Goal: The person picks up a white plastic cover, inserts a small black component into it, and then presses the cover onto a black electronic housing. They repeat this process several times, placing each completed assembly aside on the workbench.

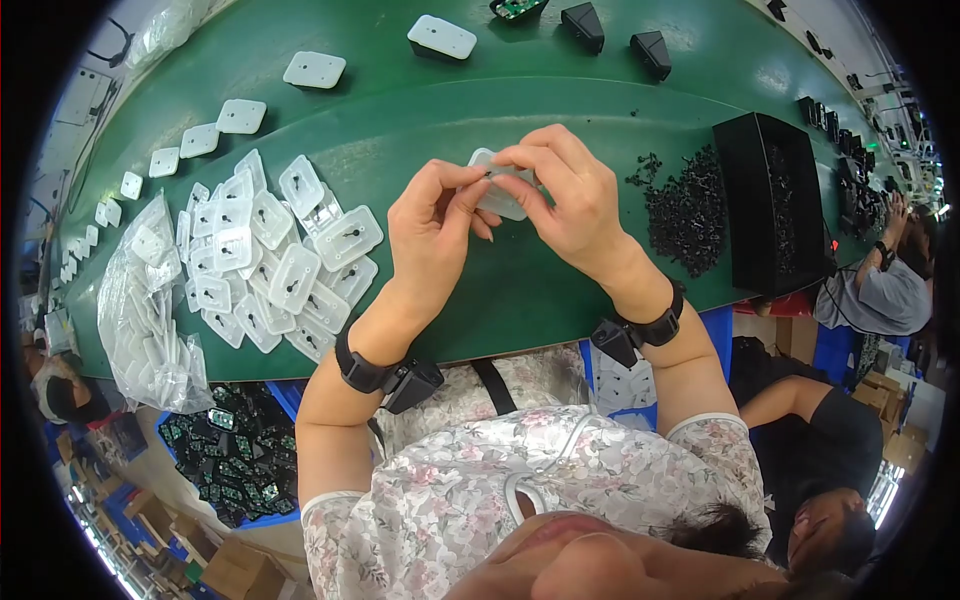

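Near the middle of the bench, both hands meet over a white translucent plastic cover (508, 203) with rounded corners. My right hand (568, 195) grips it from the right, thumb and fingers bent around its edge. My left hand (437, 208) is closed in a pinch at the cover's left side. A tiny black part (488, 174) shows at the touching fingertips; its exact shape is partly hidden. Left of my hands lies a loose heap of similar covers (295, 278), several with a small black piece in the middle. To the right spreads a pile of small black parts (687, 215).
A black open box (745, 205) with more small parts stands at the right. White-topped black housings (314, 70) line the far side of the green bench (560, 320). A clear bag of covers (150, 310) lies at left, above a blue bin of circuit boards (235, 450). Co-workers sit at right.
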Available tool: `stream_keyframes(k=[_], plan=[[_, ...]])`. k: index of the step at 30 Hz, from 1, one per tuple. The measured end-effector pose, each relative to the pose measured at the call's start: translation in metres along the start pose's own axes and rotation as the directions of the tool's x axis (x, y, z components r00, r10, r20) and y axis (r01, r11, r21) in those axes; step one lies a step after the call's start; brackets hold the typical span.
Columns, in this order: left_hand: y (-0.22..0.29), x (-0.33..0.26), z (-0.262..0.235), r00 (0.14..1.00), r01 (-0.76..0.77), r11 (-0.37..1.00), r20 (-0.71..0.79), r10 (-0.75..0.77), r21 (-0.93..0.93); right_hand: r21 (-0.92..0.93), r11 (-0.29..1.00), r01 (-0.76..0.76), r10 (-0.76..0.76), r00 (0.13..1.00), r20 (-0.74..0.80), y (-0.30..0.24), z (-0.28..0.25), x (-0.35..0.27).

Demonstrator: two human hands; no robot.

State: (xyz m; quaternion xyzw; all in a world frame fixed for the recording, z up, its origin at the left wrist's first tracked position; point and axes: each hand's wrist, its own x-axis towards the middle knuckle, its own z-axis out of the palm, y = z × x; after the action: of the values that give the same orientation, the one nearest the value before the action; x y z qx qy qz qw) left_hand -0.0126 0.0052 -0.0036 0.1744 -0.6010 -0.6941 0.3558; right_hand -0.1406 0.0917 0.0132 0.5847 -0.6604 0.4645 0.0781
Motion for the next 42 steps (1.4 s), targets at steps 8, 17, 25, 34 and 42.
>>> stream_keyframes(k=[8,17,25,34,42], plan=[[-0.003,0.0,-0.003,0.996,-0.074,0.995,0.055,0.071,0.059,-0.118,0.983,0.142,-0.145,0.989,-0.024,-0.006,-0.003,0.001],[0.0,-0.003,-0.002,0.997,-0.064,0.996,0.057,0.06,0.063,-0.065,0.994,0.083,-0.087,0.994,-0.06,-0.007,0.0,0.002],[-0.003,-0.003,-0.004,0.975,-0.2,0.978,0.112,0.194,0.051,0.009,0.988,0.154,-0.154,0.988,-0.021,-0.002,-0.002,0.0],[-0.008,-0.002,-0.008,0.961,-0.247,0.969,0.132,0.242,0.023,0.078,0.993,0.087,-0.087,0.996,-0.003,-0.008,-0.003,0.0],[0.002,-0.002,-0.004,0.94,-0.288,0.958,0.194,0.28,0.011,0.334,0.923,-0.192,0.165,0.98,0.109,-0.014,-0.009,-0.003]])
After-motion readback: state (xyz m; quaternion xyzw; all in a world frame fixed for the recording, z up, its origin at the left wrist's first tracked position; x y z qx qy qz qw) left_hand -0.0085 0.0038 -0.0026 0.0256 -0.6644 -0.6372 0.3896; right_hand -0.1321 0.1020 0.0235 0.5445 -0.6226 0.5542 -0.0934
